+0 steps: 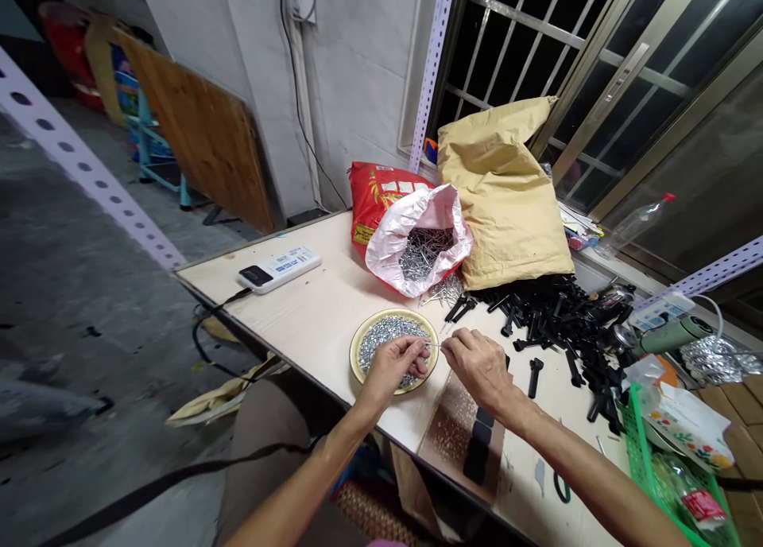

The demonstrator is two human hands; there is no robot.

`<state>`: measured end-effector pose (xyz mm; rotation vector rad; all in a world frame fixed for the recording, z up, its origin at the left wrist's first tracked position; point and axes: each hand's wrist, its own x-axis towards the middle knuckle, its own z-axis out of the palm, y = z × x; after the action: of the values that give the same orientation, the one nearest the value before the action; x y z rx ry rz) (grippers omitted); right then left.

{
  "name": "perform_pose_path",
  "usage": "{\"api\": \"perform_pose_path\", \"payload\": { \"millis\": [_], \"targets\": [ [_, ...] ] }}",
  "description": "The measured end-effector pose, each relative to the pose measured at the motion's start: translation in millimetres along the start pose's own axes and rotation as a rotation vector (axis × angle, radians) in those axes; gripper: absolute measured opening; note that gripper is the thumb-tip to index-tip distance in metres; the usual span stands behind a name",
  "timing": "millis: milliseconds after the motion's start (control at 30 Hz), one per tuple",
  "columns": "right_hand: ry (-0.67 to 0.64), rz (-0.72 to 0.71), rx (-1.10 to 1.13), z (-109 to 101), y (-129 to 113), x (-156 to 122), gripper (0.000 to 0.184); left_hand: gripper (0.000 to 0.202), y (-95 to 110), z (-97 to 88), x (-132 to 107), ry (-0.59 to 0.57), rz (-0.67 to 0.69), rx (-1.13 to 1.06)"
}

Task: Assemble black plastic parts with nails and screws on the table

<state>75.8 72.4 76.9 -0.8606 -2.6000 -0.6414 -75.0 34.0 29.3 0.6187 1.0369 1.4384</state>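
Observation:
My left hand [393, 366] hovers over a yellow-rimmed plate [358, 343] full of small silver metal pieces, its fingers pinched on a tiny piece. My right hand [477, 362] is just right of the plate, fingers pinched together on a thin metal pin that points at the left fingertips. The two hands almost meet above the plate's right edge. A heap of black plastic parts [557, 316] lies on the table beyond my right hand.
A red bag with a white liner [396, 229] holds metal nails, beside a tan sack [504, 189]. A white power strip [279, 269] sits at the table's left. A green basket [644, 459], a rotary tool [671, 336] and a brown board [458, 440] lie right and near.

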Motion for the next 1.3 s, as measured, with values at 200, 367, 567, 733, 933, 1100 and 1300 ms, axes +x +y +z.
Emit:
{"api": "perform_pose_path", "payload": {
  "millis": [200,367,567,733,933,1100,1300],
  "targets": [
    [-0.116,0.099,0.065,2,-3,-5,0.019,0.033,-1,-0.1,-2,-0.043,0.111,0.137],
    [-0.167,0.131,0.101,3,-3,-8,0.017,0.028,-5,-0.1,-2,-0.064,0.163,0.179],
    [-0.186,0.165,0.090,5,-6,-13,0.020,0.034,-5,0.3,-3,-0.080,0.091,0.142],
    [-0.171,0.147,0.111,6,-8,-13,0.016,0.036,-4,0.0,-2,-0.123,0.037,0.114],
    [-0.220,0.171,0.140,6,-10,-14,0.020,0.036,-4,-0.2,-2,-0.127,0.021,0.098],
    [-0.199,0.194,0.155,9,-13,-14,0.015,0.036,-5,-1.0,-2,-0.152,0.004,0.091],
    [-0.217,0.179,0.134,10,-13,-14,0.021,0.035,-3,0.0,-3,-0.160,-0.005,0.084]
  ]
}}
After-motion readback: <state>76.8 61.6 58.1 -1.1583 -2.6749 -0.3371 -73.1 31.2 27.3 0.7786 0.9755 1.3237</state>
